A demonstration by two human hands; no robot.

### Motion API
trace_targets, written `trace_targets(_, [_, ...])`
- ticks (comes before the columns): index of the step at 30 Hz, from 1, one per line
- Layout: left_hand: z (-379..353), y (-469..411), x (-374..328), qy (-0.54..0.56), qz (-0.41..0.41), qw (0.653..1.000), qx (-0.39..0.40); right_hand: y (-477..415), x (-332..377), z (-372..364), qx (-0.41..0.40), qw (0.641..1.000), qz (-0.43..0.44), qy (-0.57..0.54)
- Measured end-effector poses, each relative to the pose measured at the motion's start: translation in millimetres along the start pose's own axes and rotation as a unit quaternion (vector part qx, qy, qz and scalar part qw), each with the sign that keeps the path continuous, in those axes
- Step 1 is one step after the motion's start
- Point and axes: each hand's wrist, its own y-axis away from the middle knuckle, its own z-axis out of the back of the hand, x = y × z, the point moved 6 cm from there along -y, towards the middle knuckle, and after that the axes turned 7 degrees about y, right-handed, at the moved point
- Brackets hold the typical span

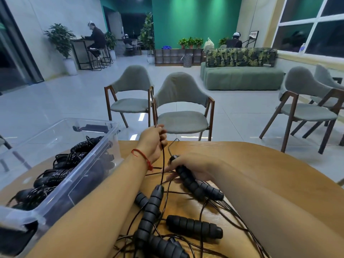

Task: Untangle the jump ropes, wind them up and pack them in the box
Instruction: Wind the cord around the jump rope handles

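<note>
While left hand (152, 140) pinches cord (163, 164), right hand (195, 168) grips handle (187, 179).

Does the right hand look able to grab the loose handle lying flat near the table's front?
Probably not right away. The right hand is gripping another handle. The loose handle lies close by, nearer the person, with only thin cords around it, so freeing the hand should suffice.

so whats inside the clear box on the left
Bundles of black, white-speckled jump ropes are piled in the clear plastic box. Whatever lies under the pile is covered, and the near corner is too blurred to tell.
</note>
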Motion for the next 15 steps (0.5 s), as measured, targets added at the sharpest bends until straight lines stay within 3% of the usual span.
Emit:
trace_targets(3, [-12.0, 0.9, -13.0, 0.062, -0.024, 0.998, -0.004, -3.6, -1.5, -20.8, 0.079, 0.994, 0.056, -0.043])
trace_targets(5, [-12.9, -0.6, -20.8, 0.063, -0.041, 0.997, 0.0, -2.7, 1.0, -25.6, 0.057, 0.995, 0.078, -0.023])
trace_targets(7, [-7.5, -3.6, -25.8, -0.052, -0.067, 0.996, 0.002, -4.1, 3.4, -24.4, 0.001, 0.996, 0.088, -0.019])
trace_targets(10, [5.0, 0.7, -23.8, -0.359, -0.106, 0.927, -0.013, -3.4, 11.2, -6.6, -0.084, 0.986, 0.122, -0.082])
trace_targets(12, [9.3, 13.5, -7.6, -0.403, -0.085, 0.911, 0.01, -7.4, 14.7, 15.7, -0.135, 0.967, 0.146, -0.162])
trace_targets(15, [10.2, 34.5, 26.5, -0.377, -0.023, 0.923, 0.079, -18.1, 15.4, 50.5, -0.222, 0.929, 0.16, -0.25])
